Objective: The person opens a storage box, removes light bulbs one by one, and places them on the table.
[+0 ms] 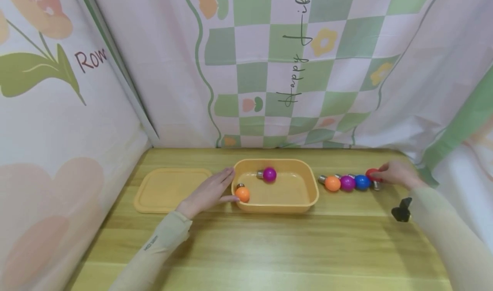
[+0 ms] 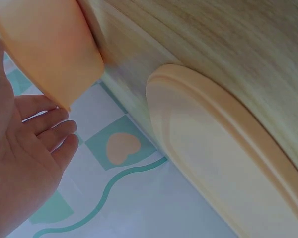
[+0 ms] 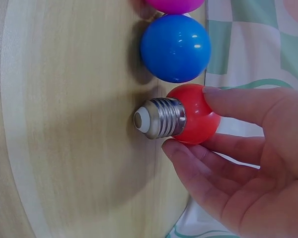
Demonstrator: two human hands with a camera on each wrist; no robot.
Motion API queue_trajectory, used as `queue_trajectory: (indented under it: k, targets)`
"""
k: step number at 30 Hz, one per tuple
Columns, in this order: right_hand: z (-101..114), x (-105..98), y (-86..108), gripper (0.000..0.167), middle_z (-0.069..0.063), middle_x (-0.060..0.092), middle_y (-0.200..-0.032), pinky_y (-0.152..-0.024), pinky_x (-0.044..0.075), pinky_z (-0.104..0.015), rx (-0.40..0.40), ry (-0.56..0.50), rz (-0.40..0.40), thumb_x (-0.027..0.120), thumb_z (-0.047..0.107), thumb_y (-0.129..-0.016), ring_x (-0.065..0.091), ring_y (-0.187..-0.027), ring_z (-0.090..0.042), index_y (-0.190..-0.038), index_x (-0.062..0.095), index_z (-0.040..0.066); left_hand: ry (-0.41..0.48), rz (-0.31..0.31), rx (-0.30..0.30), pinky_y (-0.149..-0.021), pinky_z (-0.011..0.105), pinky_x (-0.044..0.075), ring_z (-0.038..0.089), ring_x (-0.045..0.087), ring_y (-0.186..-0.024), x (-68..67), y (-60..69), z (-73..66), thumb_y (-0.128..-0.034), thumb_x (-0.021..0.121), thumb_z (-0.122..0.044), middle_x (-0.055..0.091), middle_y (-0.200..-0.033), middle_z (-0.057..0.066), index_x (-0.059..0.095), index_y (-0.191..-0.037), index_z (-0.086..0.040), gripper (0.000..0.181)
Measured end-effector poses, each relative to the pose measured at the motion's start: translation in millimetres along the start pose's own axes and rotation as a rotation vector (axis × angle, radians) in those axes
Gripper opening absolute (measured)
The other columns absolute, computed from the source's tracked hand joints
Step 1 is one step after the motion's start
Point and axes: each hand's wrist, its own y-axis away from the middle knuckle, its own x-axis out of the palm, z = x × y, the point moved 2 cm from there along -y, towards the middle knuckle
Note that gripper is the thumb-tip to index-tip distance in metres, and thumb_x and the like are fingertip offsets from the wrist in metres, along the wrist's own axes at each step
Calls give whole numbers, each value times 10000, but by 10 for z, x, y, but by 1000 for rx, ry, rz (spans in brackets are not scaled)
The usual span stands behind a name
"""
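You are seeing a glossy red round glass-like bulb (image 3: 198, 116) with a silver threaded base, while a blue round bulb (image 1: 362, 182), a purple round bulb (image 1: 348, 183) and an orange round bulb (image 1: 333, 183) are repeating that silver. The rectangular plastic box (image 1: 286, 189) and flat plastic lid (image 1: 163, 192) are sharing a yellow-orange, and the wooden tabletop (image 1: 269, 244) is showing yellow-brown grain. Your long fabric sleeves (image 1: 443, 227) are showing pale beige, and the white fabric curtain (image 1: 286, 68) is displaying green checks and yellow flowers.

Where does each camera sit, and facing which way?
Head: worn on head, facing forward and down at the box; left hand, right hand, sleeves show.
Left wrist: worn there, facing the box and lid; left hand shows.
Right wrist: worn there, facing the red bulb; right hand shows.
Head and right wrist share the red bulb.
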Motion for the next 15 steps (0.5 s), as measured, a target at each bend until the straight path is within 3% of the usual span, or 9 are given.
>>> queue_trajectory:
  k: [12, 15]
  targets:
    - [-65, 56, -21, 498, -182, 715, -817, -615, 494, -307, -13, -4, -6, 620, 380, -944, 634, -744, -272, -951, 698, -111, 2, -8, 4, -1184, 514, 379, 394, 405, -1436, -28, 9, -20, -911, 635, -500, 357, -1559, 254, 391, -1462, 91, 844]
    - [-71, 66, -6, 507, -221, 708, -840, -630, 516, -347, -15, -13, -16, 620, 381, -943, 636, -751, -295, -950, 688, -121, -2, -13, 8, -1184, 509, 380, 393, 409, -1434, -30, 10, -23, -910, 637, -500, 362, -1556, 253, 396, -1460, 91, 842]
